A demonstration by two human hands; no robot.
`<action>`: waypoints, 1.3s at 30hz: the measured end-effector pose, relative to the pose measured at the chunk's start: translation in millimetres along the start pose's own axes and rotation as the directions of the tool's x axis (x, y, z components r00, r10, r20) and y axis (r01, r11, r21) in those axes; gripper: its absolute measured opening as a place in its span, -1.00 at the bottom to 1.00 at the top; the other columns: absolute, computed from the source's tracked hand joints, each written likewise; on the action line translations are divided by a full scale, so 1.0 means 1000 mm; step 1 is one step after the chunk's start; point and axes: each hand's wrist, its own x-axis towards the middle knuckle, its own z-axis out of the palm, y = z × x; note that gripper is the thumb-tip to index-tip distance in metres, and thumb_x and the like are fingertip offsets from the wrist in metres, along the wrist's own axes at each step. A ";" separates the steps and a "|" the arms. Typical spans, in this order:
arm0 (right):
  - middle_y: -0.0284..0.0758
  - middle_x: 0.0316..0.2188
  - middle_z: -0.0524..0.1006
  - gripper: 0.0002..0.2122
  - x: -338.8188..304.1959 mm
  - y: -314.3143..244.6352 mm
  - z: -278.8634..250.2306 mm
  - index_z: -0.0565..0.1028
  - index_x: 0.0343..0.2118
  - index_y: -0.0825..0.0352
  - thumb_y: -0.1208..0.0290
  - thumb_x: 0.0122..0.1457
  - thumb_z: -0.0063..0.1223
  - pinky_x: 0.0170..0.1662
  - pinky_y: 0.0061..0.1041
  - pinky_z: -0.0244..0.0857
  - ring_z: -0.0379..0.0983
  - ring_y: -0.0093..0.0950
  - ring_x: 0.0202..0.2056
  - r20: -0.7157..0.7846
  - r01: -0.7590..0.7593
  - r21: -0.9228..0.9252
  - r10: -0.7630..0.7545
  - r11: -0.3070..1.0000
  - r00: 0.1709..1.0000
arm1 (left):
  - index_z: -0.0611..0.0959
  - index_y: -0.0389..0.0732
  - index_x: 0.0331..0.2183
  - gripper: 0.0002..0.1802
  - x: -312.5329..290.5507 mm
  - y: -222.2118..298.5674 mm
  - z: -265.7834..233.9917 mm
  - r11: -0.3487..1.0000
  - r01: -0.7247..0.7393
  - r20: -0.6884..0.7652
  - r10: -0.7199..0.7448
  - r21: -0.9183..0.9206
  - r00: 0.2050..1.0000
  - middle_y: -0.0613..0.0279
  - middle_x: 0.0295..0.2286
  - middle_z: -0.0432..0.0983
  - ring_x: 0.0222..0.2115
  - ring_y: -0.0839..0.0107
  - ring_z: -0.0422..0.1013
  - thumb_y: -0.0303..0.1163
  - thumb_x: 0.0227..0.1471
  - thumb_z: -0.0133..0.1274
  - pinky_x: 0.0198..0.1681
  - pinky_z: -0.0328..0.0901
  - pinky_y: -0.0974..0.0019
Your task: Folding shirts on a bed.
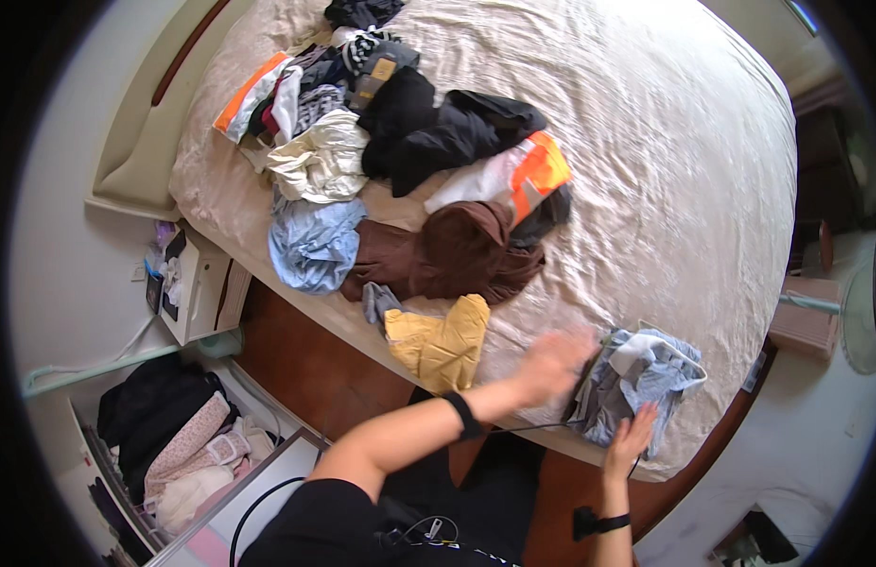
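1. Head view, bed's [646,142] left edge: a yellow garment [442,345] hangs over the side and could slide to the floor.
2. My left hand [554,364], blurred, fingers spread and gripping nothing, hovers beside the grey-blue clothes [641,383].
3. My right hand [633,437], fingers loose, presses those folded clothes at the bed's near edge; a shove could unfold them.

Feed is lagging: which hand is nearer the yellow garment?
Left. The left hand hovers just right of the yellow garment, blurred. The right hand is farther right, resting on the grey-blue folded clothes.
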 end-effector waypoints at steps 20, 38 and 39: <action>-0.09 0.07 0.24 -0.52 0.060 -0.160 -0.008 0.30 0.02 0.37 0.57 -0.05 0.02 0.14 -0.28 -0.02 0.10 -0.17 0.12 0.086 0.264 0.038 -0.266 0.964 0.960 | -0.06 0.19 0.18 -0.18 -0.129 -0.225 -0.206 0.551 0.720 -0.299 -0.666 0.421 0.684 0.07 0.20 -0.35 0.20 0.06 -0.29 0.03 -0.03 -0.05 0.00 -0.08 -0.36; -0.12 0.15 0.10 -0.46 0.005 -0.048 0.006 0.13 0.14 0.31 0.49 0.05 -0.04 0.18 -0.29 -0.13 0.00 -0.19 0.16 -0.104 0.086 0.062 -0.080 0.994 0.991 | 0.43 -0.40 -0.17 -0.64 -0.151 -0.226 -0.286 0.715 0.512 -0.720 -0.651 -0.476 0.240 0.09 -0.25 0.47 -0.27 0.41 0.37 -0.60 -0.13 -0.08 -0.18 0.22 0.38; -0.12 0.15 0.09 -0.45 0.001 -0.029 0.000 0.13 0.14 0.31 0.49 0.05 -0.04 0.18 -0.29 -0.14 -0.01 -0.18 0.17 -0.139 0.042 0.036 -0.037 0.998 0.990 | 0.43 -0.40 -0.17 -0.64 -0.135 -0.210 -0.276 0.724 0.503 -0.716 -0.648 -0.472 0.261 0.09 -0.25 0.47 -0.27 0.41 0.37 -0.60 -0.13 -0.08 -0.18 0.22 0.38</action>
